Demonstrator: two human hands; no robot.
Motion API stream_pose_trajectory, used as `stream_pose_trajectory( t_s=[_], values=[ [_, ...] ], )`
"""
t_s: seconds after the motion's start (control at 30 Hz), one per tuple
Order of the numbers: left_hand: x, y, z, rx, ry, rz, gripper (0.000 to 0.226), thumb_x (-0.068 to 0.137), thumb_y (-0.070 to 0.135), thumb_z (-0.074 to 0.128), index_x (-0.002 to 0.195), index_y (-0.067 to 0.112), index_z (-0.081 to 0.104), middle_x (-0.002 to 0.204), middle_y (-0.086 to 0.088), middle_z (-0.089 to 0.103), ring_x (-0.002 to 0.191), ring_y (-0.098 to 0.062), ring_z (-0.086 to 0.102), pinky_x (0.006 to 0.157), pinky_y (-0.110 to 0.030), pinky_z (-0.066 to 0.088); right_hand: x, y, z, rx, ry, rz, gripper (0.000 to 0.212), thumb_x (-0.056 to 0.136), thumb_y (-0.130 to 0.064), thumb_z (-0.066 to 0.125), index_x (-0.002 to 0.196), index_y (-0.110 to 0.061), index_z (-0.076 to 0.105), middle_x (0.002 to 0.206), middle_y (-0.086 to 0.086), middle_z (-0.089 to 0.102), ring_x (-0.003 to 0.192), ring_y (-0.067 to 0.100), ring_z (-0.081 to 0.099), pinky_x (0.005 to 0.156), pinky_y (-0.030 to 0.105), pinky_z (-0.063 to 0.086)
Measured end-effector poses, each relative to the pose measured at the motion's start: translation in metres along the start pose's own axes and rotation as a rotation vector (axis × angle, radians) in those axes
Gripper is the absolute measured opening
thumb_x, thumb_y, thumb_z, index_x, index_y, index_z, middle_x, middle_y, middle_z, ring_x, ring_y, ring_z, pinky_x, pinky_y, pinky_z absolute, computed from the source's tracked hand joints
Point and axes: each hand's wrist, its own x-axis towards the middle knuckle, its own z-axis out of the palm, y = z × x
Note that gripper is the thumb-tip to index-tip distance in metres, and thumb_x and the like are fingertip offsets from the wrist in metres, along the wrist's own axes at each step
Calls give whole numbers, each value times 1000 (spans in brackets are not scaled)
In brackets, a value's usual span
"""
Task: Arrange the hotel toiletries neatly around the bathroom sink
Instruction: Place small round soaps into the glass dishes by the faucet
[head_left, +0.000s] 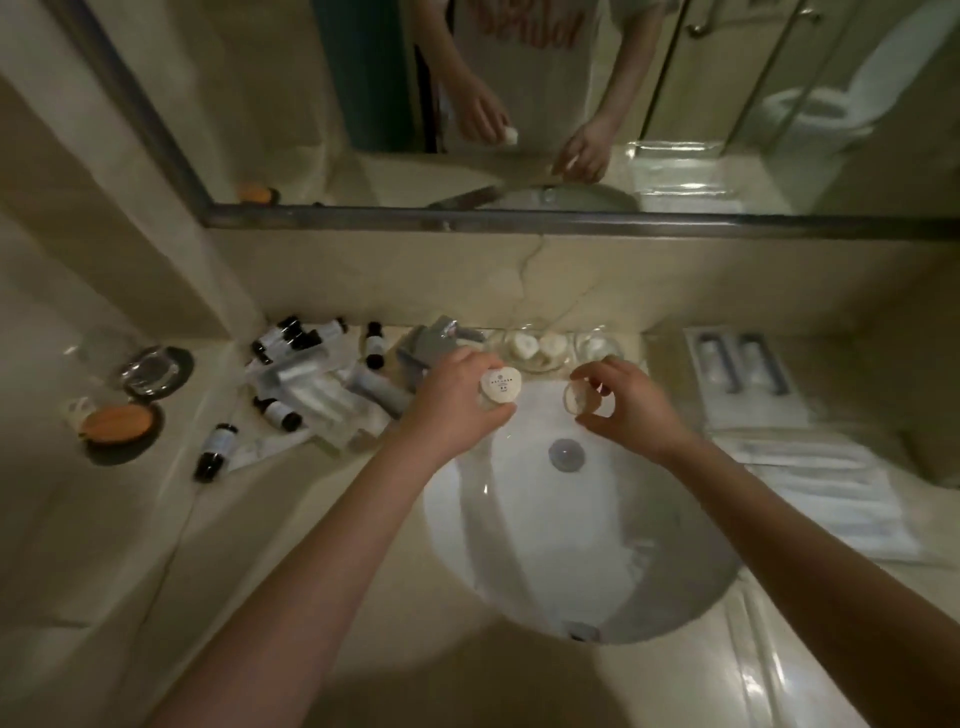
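My left hand (457, 400) grips a small white wrapped soap (500, 385) above the back rim of the white sink (571, 545). My right hand (623, 402) pinches a small clear glass dish (581, 399) just to the right of it. Behind them, clear dishes hold two wrapped soaps (537, 347) and another white item (597, 345) by the wall. A jumbled pile of small dark-capped bottles (280, 413) and clear packets (311, 382) lies on the counter left of the chrome faucet (431, 345).
A round dish with an orange soap bar (117, 423) and an empty glass dish (153, 371) sit at far left. Packaged items on a white tray (737, 374) and a folded white towel (821, 483) lie right of the sink. A mirror (519, 104) spans the wall.
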Motion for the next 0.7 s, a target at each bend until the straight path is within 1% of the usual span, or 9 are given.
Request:
stream_pose_trajectory(
  t_s=[0.07, 0.13, 0.2, 0.27, 0.37, 0.43, 0.53, 0.6, 0.7],
  values=[
    [22, 16, 19, 8, -48, -1, 41, 70, 22, 76, 107, 11, 65, 111, -10, 59, 103, -24, 55, 87, -29, 42, 11, 32, -15, -41, -4, 63, 42, 66, -11, 78, 105, -12, 64, 93, 3, 58, 79, 19, 53, 73, 33, 49],
    [44, 27, 38, 6, -75, -21, 39, 69, 21, 76, 104, 11, 65, 108, -10, 61, 102, -26, 56, 86, -29, 42, 25, 62, -26, -73, -28, 126, 42, 66, -12, 77, 107, -12, 64, 97, 9, 61, 86, 27, 58, 75, 37, 50],
    [67, 32, 59, 9, -110, -56, 36, 68, 22, 76, 101, 12, 66, 105, -8, 62, 99, -24, 57, 79, -27, 41, 41, 87, -34, -119, -63, 149, 43, 68, -13, 75, 110, -11, 64, 101, 12, 62, 93, 32, 60, 77, 36, 48],
    [89, 34, 78, 9, -148, -107, 32, 68, 21, 77, 97, 12, 66, 103, -6, 64, 96, -23, 59, 73, -24, 38, 58, 104, -39, -176, -96, 151, 45, 71, -14, 73, 114, -12, 63, 107, 14, 63, 99, 34, 59, 78, 33, 45],
    [121, 33, 105, 42, -184, -135, 30, 66, 18, 77, 93, 10, 67, 98, -8, 64, 95, -25, 58, 71, -24, 35, 84, 120, -42, -239, -176, 140, 41, 81, -18, 65, 121, -15, 59, 116, 13, 59, 106, 32, 55, 84, 34, 45],
    [140, 34, 121, 64, -202, -148, 34, 66, 20, 78, 98, 11, 67, 102, -9, 62, 99, -26, 56, 74, -26, 38, 99, 128, -40, -253, -244, 137, 40, 84, -18, 60, 123, -17, 57, 119, 12, 56, 109, 31, 52, 89, 36, 45],
    [163, 33, 141, 152, -222, -163, 42, 71, 23, 74, 111, 16, 63, 117, -9, 56, 115, -28, 44, 92, -31, 37, 118, 138, -30, -280, -317, 109, 41, 83, -17, 59, 124, -21, 56, 121, 9, 55, 112, 28, 50, 93, 39, 45],
    [174, 33, 152, 197, -228, -161, 43, 73, 24, 71, 115, 16, 61, 122, -9, 52, 120, -30, 38, 97, -31, 34, 127, 145, -23, -309, -348, 87, 43, 82, -21, 60, 124, -25, 55, 126, 7, 54, 116, 27, 49, 95, 41, 45],
    [186, 32, 164, 243, -271, -156, 47, 73, 26, 72, 117, 15, 60, 125, -8, 51, 123, -29, 37, 102, -30, 30, 132, 151, -18, -306, -370, 70, 44, 81, -22, 62, 125, -27, 55, 132, 4, 51, 120, 24, 46, 98, 39, 44]
  ],
)
